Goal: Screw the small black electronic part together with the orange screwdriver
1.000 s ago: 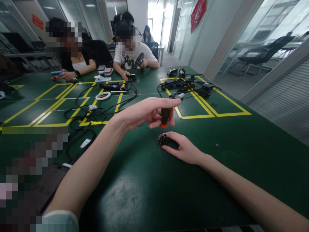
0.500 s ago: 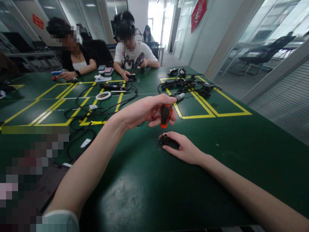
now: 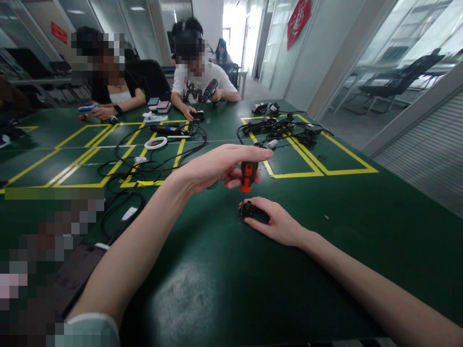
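My left hand [image 3: 220, 166] is wrapped round the orange and black handle of a small screwdriver [image 3: 247, 176], held upright with its tip down on a small black part [image 3: 247, 210]. My right hand [image 3: 275, 222] lies on the green table [image 3: 217, 279] and pinches that black part between thumb and fingers, holding it down. The part is mostly hidden under the fingers.
Tangled black cables [image 3: 144, 168], a white ring [image 3: 156, 142] and yellow tape lines [image 3: 321, 171] lie further back. More black cables and parts [image 3: 282, 127] sit at the back right. Two people sit across the table; one holds a power drill [image 3: 208, 90].
My left hand has twisted on the screwdriver handle, the fingers shifting round it. The right hand and the black part have stayed in place.
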A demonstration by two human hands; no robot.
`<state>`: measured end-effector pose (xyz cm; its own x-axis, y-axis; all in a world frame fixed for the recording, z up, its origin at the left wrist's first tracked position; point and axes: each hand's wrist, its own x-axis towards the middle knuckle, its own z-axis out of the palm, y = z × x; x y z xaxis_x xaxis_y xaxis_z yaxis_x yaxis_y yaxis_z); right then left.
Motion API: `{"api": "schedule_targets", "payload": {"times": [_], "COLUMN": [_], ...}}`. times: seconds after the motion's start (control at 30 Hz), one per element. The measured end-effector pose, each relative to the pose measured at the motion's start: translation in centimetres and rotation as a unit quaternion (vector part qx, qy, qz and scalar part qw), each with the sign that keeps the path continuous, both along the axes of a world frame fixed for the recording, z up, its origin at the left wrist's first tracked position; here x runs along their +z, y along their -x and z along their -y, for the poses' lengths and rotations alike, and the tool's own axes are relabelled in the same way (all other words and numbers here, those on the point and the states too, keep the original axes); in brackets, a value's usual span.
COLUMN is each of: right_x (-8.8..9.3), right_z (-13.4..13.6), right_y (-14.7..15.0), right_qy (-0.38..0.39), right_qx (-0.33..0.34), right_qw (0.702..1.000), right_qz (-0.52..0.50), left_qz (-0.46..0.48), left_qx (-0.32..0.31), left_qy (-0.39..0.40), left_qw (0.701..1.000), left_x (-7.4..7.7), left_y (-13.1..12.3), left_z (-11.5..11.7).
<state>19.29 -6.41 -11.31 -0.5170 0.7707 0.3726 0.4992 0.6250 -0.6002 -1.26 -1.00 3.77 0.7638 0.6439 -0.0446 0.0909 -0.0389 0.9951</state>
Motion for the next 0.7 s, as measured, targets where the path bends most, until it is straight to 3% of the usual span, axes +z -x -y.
{"api": "schedule_targets", "payload": {"times": [0.3,0.5,0.7], "right_x": [0.1,0.3,0.4], "right_z": [0.0,0.1,0.1], "right_y": [0.0,0.1,0.1], "right_qy": [-0.002,0.007,0.017], "right_qx": [0.002,0.001,-0.001], "right_qw": [1.000,1.000,1.000], "right_qz": [0.003,0.001,0.001], "left_qz": [-0.012,0.015,0.030], "left_qx": [0.007,0.096,0.198], "left_qy": [-0.035,-0.161,-0.297], "left_qw": [0.999,0.982,0.934], "left_x": [-0.1,0.0,-1.0], "left_y": [0.1,-0.6,-1.2], "left_z": [0.1,0.8,0.9]}}
